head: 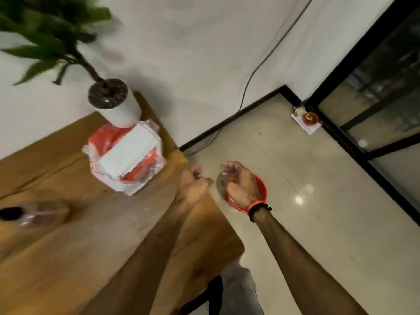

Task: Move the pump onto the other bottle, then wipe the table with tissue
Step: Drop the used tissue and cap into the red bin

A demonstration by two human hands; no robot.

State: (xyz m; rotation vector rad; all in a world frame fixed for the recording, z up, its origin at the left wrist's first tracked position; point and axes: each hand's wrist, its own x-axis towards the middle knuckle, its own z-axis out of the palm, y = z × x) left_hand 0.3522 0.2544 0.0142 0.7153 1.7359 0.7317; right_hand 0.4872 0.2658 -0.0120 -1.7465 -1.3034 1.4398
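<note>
Blurred bottle (34, 215) with dark cap lies at far left on the wooden bench (68, 258). Potted plant (116, 103) stands at the bench's back corner, tissue pack (127, 155) in torn red-white wrapper just in front of it. Left hand (195, 185) at the bench's right edge, grip loosely curled, holding nothing visible. Right hand (241, 185) beyond the edge, over a red-rimmed bin (261, 189) on the floor, grip relaxed, fingers half-curled, empty as far as shown. Pump not made out.
</note>
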